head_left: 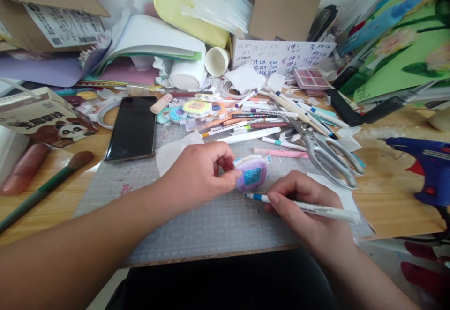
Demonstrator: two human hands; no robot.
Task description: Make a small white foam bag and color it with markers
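My left hand [200, 174] pinches a small purple craft piece [251, 175] with a blue patterned patch, holding it on the grey cutting mat [197, 221]. My right hand [302, 207] grips a white marker pen [316, 209] with a blue band, its tip pointing left just under the purple piece. Both hands rest low over the mat near the desk's front edge.
Silver scissors [326, 153] lie right of the hands. A black phone [132, 127] lies at the mat's back left. Several markers [260, 122] are scattered behind. A blue glue gun [427, 167] sits far right, a brush [42, 190] far left, boxes and paper piles at the back.
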